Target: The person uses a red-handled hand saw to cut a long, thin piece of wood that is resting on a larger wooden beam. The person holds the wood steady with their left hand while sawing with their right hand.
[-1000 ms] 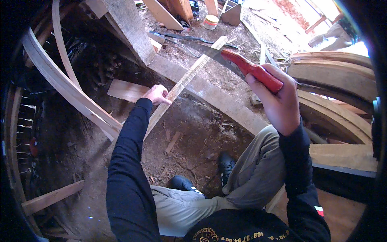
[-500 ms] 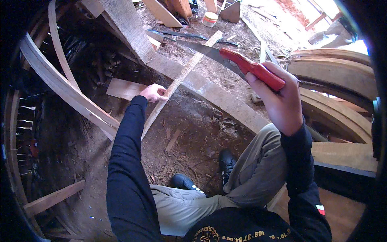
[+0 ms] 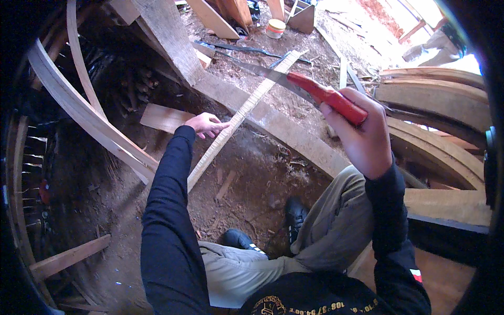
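A long narrow wooden strip with many fine crosswise lines lies slantwise over a thick timber beam, its near end out past the beam. My left hand is beside the strip's left edge, fingers stretched and apart, the index fingertip at the wood. My right hand is closed around the red handle of a handsaw. The saw's blade points left and passes over the far part of the strip; whether its teeth touch the wood I cannot tell.
Curved wooden pieces are stacked at the right, and long bent strips stand at the left. A short board lies behind my left hand. A round lidded tub sits at the back. Shavings litter the dirt floor.
My left hand has loosened from the strip and its fingers have straightened. The strip has turned to show its lined face more broadly. The saw has dropped slightly toward me.
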`<state>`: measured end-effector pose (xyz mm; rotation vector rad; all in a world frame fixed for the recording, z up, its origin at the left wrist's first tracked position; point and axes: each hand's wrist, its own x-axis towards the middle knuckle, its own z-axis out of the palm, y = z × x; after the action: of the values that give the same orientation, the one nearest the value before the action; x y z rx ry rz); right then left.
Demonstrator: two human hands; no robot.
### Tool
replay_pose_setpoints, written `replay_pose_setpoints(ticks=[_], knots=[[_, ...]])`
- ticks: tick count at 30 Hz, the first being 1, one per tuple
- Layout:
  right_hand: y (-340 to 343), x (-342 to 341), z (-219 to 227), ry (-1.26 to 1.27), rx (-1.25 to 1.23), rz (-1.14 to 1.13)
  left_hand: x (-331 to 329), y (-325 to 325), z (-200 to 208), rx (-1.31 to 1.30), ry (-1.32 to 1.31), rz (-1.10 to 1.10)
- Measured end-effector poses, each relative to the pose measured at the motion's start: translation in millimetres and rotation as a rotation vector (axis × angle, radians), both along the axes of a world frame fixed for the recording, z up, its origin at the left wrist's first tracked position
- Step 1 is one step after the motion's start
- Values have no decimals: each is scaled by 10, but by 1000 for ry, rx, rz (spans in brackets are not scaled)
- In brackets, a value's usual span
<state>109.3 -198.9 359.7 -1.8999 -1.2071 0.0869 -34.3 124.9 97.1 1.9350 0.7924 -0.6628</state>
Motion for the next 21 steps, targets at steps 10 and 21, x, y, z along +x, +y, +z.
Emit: replay_pose_setpoints(ticks=[10,21], knots=[[11,1,3,-171,-270,87,-268,235,-391,230,-240,102],[15,14,22,-159,-304,81,-187,159,-500,325,-330,273]])
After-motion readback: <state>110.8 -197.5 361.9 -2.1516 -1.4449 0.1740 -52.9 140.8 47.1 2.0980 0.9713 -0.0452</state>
